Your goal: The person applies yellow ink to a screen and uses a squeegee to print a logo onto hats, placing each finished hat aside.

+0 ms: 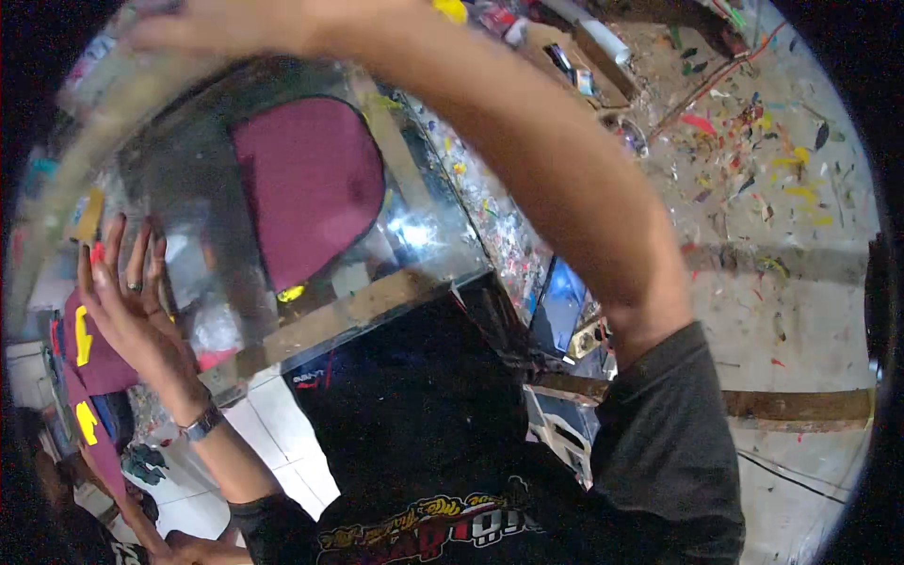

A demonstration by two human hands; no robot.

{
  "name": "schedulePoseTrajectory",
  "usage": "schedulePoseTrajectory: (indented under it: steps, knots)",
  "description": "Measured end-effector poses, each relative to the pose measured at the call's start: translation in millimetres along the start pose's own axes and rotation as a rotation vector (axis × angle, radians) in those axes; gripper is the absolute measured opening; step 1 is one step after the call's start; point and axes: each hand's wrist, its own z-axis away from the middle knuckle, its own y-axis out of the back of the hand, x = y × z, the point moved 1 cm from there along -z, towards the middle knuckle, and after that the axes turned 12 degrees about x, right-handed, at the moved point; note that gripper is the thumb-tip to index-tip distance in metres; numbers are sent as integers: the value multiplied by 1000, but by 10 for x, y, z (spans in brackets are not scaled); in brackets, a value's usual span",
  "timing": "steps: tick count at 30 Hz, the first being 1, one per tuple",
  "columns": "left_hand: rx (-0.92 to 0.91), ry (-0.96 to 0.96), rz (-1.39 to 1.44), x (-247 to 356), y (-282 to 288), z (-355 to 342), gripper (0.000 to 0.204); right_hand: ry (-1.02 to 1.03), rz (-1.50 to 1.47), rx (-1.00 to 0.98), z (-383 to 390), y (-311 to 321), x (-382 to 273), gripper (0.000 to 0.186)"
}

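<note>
A large clear, shiny sheet [188, 188] stands in front of me at the upper left, its curved edge blurred. A maroon rounded panel with a dark border [306, 184] shows on or behind it. My left hand [127, 301] is spread flat against the sheet's lower left side, with a ring on one finger and a watch [201, 424] on the wrist. My right arm crosses the picture from lower right to upper left. My right hand [212, 24], blurred, holds the sheet's top edge.
A wooden bar [348, 315] runs under the sheet above a black surface [405, 377]. A concrete floor [782, 188] strewn with coloured scraps lies at right. Another person in a maroon and yellow top [89, 367] is at lower left on white tiles [273, 443].
</note>
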Motion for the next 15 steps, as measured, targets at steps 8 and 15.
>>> schedulePoseTrajectory:
  steps: [8,15]
  knots:
    - [179,468,52,-475,865,528,68,-223,-341,-63,1710,476,-602,39]
    - [266,538,-8,-1089,983,730,50,-1010,381,-284,3408,2140,-83,41]
